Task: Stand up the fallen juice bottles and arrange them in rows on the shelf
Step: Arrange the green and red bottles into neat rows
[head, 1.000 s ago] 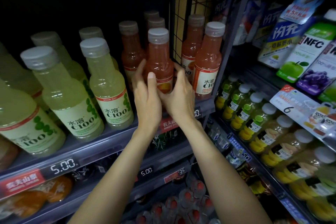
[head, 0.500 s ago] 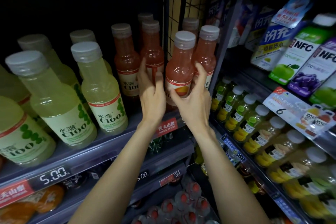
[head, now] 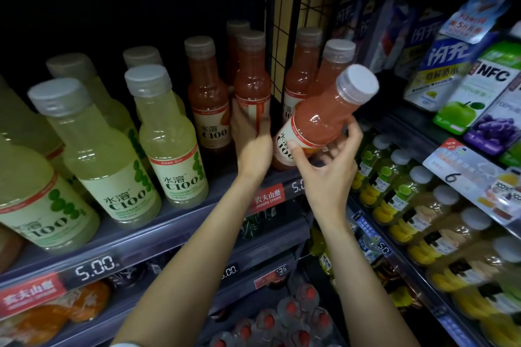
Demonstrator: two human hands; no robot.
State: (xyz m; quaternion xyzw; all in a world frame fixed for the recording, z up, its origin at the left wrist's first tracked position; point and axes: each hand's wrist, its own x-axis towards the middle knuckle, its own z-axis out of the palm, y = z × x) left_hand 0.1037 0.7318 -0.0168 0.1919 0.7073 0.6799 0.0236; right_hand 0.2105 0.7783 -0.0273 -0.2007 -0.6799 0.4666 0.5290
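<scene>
Head view: right hand (head: 324, 175) fingers clamp tilted pink bottle (head: 318, 121); left hand (head: 253, 146) fingers clasp upright one (head: 251, 87).

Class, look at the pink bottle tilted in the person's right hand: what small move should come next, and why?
Probably tip the tilted pink bottle upright and set it on the shelf. The right hand holds it leaning, cap to the right, while the left hand grips an upright pink bottle; its neighbours stand in rows.

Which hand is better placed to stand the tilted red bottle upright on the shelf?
The right hand. It already grips the tilted red bottle at its label, in front of the shelf. The left hand holds another red bottle standing in its row.
</scene>
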